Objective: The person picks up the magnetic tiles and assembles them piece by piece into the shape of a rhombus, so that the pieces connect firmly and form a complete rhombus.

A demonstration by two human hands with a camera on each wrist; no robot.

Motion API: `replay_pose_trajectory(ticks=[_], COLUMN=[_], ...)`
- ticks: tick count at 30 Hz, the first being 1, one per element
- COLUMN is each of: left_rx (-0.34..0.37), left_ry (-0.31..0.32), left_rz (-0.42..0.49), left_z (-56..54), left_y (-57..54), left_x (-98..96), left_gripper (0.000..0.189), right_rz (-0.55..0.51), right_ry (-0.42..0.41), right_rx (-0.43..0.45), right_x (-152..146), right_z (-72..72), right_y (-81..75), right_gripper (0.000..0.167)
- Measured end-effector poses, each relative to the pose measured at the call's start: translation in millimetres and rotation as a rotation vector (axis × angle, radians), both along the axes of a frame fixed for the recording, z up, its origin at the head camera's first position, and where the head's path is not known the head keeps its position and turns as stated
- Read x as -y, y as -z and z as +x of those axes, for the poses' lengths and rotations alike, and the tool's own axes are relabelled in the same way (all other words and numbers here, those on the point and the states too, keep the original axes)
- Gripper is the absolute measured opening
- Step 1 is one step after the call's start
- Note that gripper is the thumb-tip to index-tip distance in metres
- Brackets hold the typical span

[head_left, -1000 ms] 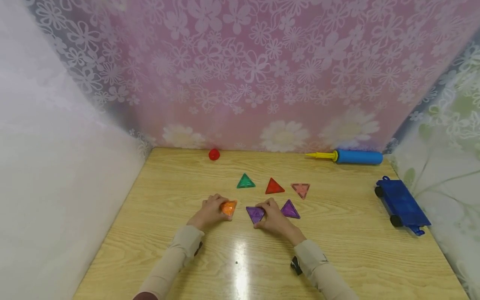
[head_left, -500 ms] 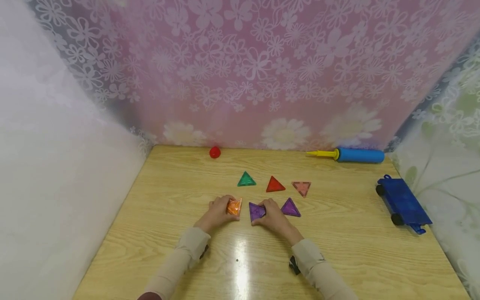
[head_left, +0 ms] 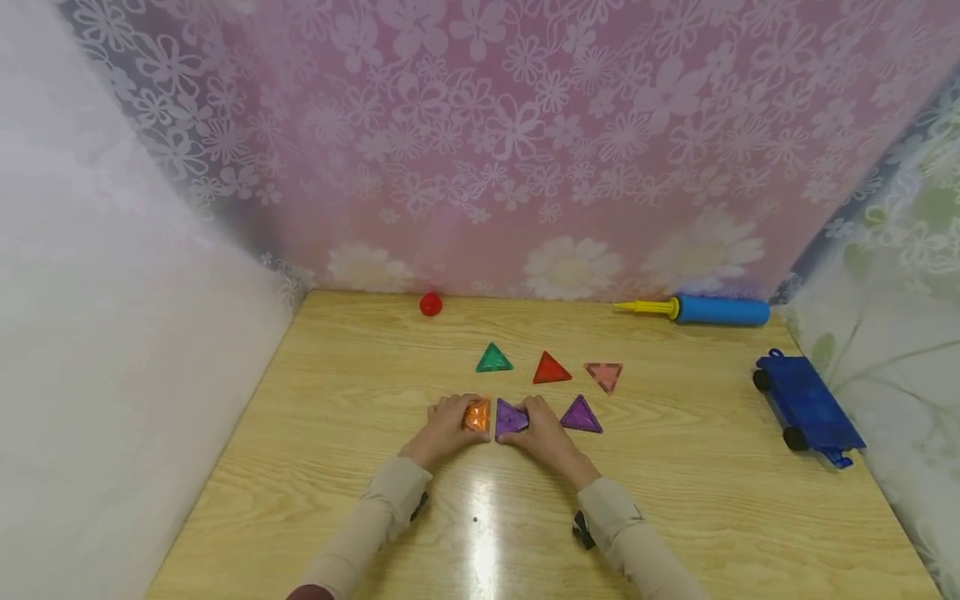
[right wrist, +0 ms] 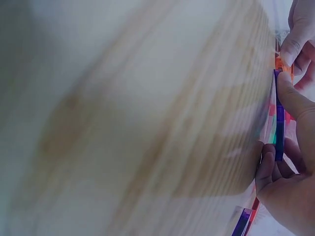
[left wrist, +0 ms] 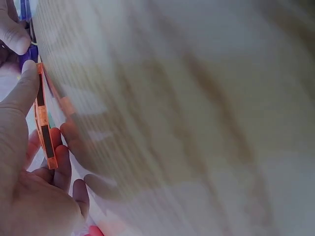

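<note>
My left hand [head_left: 448, 427] holds an orange translucent triangle tile [head_left: 477, 415] between thumb and fingers. In the left wrist view the orange tile [left wrist: 44, 115] shows its edge, thumb at one corner and fingers at the other. Facing it, my right hand [head_left: 543, 433] pinches a purple triangle tile [head_left: 511, 418]. The straight edges of both tiles stand side by side with a narrow gap in the head view. From the right wrist view the purple tile [right wrist: 279, 115] appears edge-on, low over the table. A second purple triangle tile [head_left: 581, 415] lies just right of my right hand.
Behind the hands lie a green triangle tile [head_left: 494, 358], a red triangle tile [head_left: 551, 368] and a pink triangle tile [head_left: 603, 376]. A small red round piece [head_left: 431, 304] and a blue and yellow hand pump [head_left: 720, 311] are at the back edge. A blue wheeled toy trailer [head_left: 810, 408] stands right.
My left hand has moved right with the orange tile, toward the purple one. Both held tiles have turned so their straight edges face each other. The other pieces stay put.
</note>
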State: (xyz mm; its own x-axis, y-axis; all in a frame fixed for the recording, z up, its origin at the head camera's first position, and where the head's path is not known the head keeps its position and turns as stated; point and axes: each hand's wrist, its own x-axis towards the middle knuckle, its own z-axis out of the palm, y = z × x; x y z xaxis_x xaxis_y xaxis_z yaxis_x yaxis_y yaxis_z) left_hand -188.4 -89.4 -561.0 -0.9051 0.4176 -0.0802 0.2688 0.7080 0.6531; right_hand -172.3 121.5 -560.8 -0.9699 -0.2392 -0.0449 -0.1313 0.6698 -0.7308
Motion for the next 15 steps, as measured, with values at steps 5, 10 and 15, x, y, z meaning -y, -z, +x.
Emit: replay_pose_trajectory(ticks=[5,10,15], left_rx=[-0.003,-0.013,-0.025], left_ry=[0.003,0.015,0.015], left_rz=[-0.008,-0.020,-0.028], left_z=[-1.0,-1.6,-1.3], left_y=[-0.2,-0.7,-0.5], left_x=[-1.1,-2.4,-3.6], left_gripper=[0.066,0.066,0.066], right_rz=[0.002,-0.001,0.003], right_ry=[-0.003,-0.021,-0.015], right_rx=[-0.001,-0.006,-0.019], right_x=[2.1,4.2,6.1], right_z=[-0.6,-0.4,-1.2], right_y=[-0.9,0.4,0.4], right_gripper=[0.051,0.049,0.048])
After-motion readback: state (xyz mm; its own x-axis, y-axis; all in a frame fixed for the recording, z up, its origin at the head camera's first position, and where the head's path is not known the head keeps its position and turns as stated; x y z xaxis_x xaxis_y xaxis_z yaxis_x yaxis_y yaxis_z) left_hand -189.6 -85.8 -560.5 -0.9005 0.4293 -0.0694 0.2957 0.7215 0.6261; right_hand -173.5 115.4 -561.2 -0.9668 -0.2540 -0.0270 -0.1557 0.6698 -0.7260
